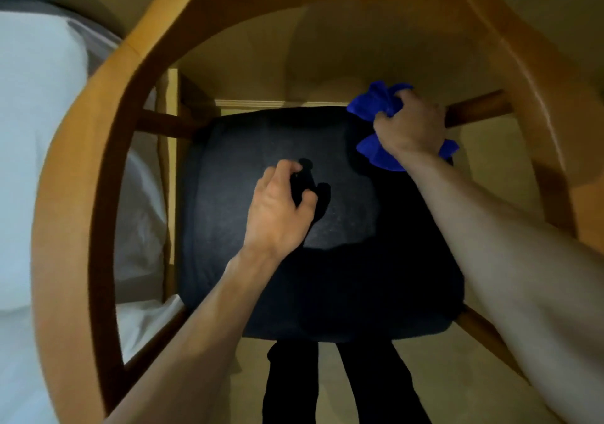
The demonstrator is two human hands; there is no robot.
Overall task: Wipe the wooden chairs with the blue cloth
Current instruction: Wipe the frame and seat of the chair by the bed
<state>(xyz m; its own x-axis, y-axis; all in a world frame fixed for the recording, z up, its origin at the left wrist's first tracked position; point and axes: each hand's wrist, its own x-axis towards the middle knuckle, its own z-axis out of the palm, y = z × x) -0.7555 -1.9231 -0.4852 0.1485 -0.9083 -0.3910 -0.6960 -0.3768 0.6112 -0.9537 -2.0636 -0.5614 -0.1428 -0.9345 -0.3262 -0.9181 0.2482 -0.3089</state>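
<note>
Gripping the bunched blue cloth (376, 106) in the right hand (410, 126), fingers curled round it against the wooden chair (108, 149) strut at the far right corner of the dark seat cushion (228, 214). Hovering over or resting on the cushion's middle, left hand (277, 208), fingers loosely curled, holding nothing. White bedding (39, 129) just beside the chair's left arm.

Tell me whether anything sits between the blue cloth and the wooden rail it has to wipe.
Nothing visible does. The right hand grips the bunched blue cloth right at the brown wooden rail beside the dark padded seat. The left hand hangs over the seat, away from the rail.
</note>
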